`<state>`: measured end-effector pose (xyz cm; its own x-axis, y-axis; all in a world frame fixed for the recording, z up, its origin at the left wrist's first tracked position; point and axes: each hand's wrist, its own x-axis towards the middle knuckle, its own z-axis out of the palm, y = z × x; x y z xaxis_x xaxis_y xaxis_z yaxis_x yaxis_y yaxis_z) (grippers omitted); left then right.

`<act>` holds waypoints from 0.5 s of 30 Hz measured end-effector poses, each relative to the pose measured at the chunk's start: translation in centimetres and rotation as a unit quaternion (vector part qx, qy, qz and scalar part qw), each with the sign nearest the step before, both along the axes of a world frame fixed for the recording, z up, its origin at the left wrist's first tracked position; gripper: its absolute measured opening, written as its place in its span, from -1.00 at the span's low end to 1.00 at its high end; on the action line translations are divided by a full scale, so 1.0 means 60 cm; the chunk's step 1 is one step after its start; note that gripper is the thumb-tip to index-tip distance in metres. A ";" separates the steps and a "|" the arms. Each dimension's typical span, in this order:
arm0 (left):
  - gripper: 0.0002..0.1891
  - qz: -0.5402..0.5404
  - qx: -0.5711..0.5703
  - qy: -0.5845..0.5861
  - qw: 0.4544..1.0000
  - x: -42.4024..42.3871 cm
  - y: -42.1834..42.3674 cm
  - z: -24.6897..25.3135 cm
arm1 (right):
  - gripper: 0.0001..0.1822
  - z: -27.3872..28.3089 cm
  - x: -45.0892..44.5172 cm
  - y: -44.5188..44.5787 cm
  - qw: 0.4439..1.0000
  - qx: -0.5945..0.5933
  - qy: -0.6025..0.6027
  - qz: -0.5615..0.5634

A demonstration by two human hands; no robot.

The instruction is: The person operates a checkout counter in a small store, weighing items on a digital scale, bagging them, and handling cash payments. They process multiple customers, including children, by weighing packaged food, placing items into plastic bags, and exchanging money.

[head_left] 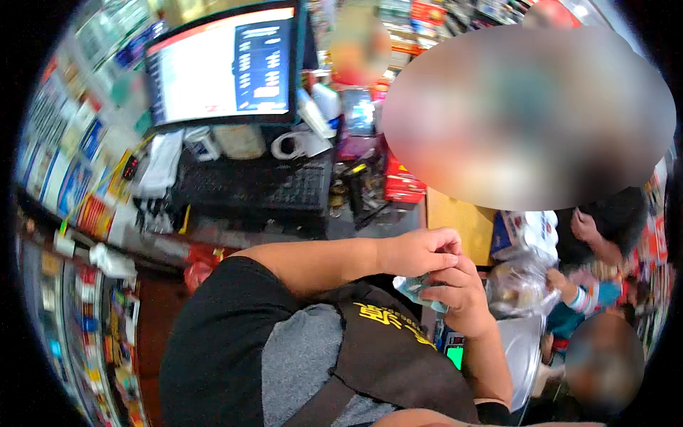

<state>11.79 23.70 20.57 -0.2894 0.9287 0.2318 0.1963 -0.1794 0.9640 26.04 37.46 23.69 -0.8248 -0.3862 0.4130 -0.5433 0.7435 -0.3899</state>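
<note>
My left hand (427, 252) and my right hand (458, 288) meet in front of my chest. Between them are folded blue-green papers that look like banknotes (410, 288). Fingers of my right hand lie across the notes, and my left fingers curl in against the right fingertips. Part of the notes is hidden under the hands. Beneath my forearms is a dark apron (384, 352) with yellow lettering. Close to my right wrist, a device with a lit green screen (454, 357) shows partly.
A monitor (221, 66) stands behind a black keyboard (256, 184) on the counter. A clear plastic bag (520, 285) is at the right, touched by another person's hand (560, 283). One more person's hand (586, 224) is farther back. Stocked shelves (114, 341) line the left.
</note>
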 end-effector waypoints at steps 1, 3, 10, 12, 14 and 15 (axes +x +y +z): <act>-0.89 -0.019 -0.078 -0.071 0.994 0.017 -0.020 -0.007 | -0.61 -0.016 0.006 -0.016 1.000 -0.018 0.006 0.007; -0.87 0.000 -0.021 -0.116 0.993 0.033 -0.092 -0.053 | -0.63 -0.040 0.014 -0.055 0.999 -0.045 -0.003 0.008; -0.81 0.054 0.017 -0.221 0.974 0.070 -0.260 -0.080 | -0.74 -0.094 -0.033 -0.133 0.970 -0.241 -0.004 0.021; -0.78 0.127 -0.017 -0.175 0.976 0.070 -0.310 -0.048 | -0.78 -0.117 -0.047 -0.180 0.912 -0.393 -0.082 -0.079; -0.66 0.237 -0.027 -0.064 0.969 0.060 -0.363 -0.039 | -0.74 -0.115 -0.063 -0.233 0.819 -0.520 -0.204 -0.128; -0.59 0.288 -0.014 0.068 0.955 0.051 -0.391 -0.045 | -0.68 -0.114 -0.068 -0.258 0.762 -0.576 -0.279 -0.097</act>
<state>14.85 0.23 17.85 -0.7228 0.6314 0.2808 0.3787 0.0221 0.9252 21.96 21.97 16.85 -0.9916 0.1193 -0.0496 0.0222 -0.2213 -0.9750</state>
